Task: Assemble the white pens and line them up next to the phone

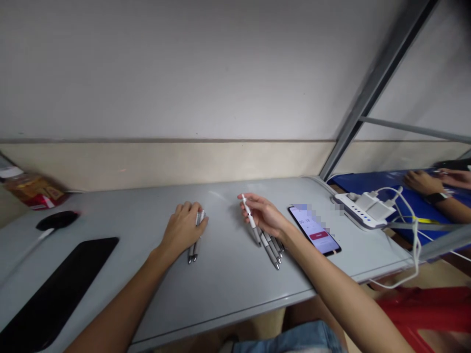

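Note:
My right hand [263, 213] is closed on a white and grey pen [251, 220], gripping it between thumb and fingers with its tip slanting down to the right. Below that hand lies a loose group of several similar pens [271, 251], partly hidden by the hand and wrist. To the left, my left hand [186, 223] curls over a small bunch of pens [194, 251] on the grey table [221, 289]. Their silver tips stick out toward me, and the thumb presses along their right side. The fingers hide most of this bunch.
A lit phone [315, 230] lies right of my right forearm, beside a white power strip [362, 211] with plugs and cables. At left are a black flat object [62, 294], a black round device [57, 220] and a bottle [33, 189]. Another person's hands [425, 182] are at a blue table.

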Available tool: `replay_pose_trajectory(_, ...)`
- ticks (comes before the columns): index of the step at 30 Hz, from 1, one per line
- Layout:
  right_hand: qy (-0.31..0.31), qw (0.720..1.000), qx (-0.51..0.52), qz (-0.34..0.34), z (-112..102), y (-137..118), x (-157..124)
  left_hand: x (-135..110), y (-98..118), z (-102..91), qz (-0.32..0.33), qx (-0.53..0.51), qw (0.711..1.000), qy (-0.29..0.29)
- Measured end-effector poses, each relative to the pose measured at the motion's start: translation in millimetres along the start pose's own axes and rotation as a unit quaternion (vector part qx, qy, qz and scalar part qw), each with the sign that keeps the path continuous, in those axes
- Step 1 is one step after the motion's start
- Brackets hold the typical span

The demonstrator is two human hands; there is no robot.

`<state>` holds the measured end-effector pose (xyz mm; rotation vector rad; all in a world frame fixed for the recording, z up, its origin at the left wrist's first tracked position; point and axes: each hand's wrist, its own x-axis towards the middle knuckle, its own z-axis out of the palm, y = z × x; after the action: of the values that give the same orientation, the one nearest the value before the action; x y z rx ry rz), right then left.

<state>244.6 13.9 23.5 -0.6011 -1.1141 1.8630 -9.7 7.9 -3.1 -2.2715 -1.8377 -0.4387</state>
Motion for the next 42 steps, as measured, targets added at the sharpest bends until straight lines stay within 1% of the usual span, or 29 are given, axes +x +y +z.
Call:
replay_pose_trajectory(3,0.019,0.991,-0.129,-0.002,0,2,-1,0,1,-0.2,0.001,0.008,1.000,-0.001)
replay_pose_trajectory(5,0.033,0.968,-0.249,-0.019,-2,2,-2,-1,2,-0.8,-0.002,0.006,1.000,-0.005)
replay_pose_trajectory(7,0.038,0.927,-0.370,-0.039,-6,0,-4,-1,3,-1.7,-0.005,0.003,1.000,-0.009)
replay_pose_trajectory(9,0.040,0.880,-0.471,-0.050,-11,-2,-5,-1,3,-2.6,-0.005,0.005,1.000,-0.014)
replay_pose_trajectory(12,0.045,0.804,-0.591,-0.044,-17,-2,-4,-2,3,-2.8,-0.004,0.006,1.000,-0.020)
replay_pose_trajectory(15,0.036,0.730,-0.682,-0.037,-19,1,-4,-2,3,-1.8,-0.004,0.006,1.000,-0.022)
replay_pose_trajectory(16,0.032,0.712,-0.700,-0.036,-20,1,-4,-2,2,-1.5,-0.005,0.007,1.000,-0.021)
replay_pose_trajectory(18,0.031,0.692,-0.721,-0.032,-20,3,-5,-2,2,-1.3,-0.004,0.010,1.000,-0.021)
replay_pose_trajectory(21,0.033,0.681,-0.731,-0.027,-21,3,-6,-2,3,-2.2,-0.003,0.016,1.000,-0.021)
replay_pose_trajectory(27,0.010,0.691,-0.723,-0.018,-24,3,-2,-3,5,-5.4,-0.006,0.026,0.999,-0.035)
replay_pose_trajectory(33,0.008,0.687,-0.727,-0.020,-22,1,-3,-4,6,-7.2,-0.013,0.045,0.998,-0.034)
replay_pose_trajectory(35,0.016,0.690,-0.723,-0.033,-21,1,-4,-5,6,-6.5,-0.010,0.046,0.998,-0.034)
replay_pose_trajectory(38,0.045,0.695,-0.715,-0.062,-21,1,-4,-5,6,-5.1,-0.004,0.046,0.998,-0.034)
replay_pose_trajectory(42,0.079,0.694,-0.710,-0.088,-19,0,-4,-7,10,-4.4,0.013,0.024,0.999,-0.031)
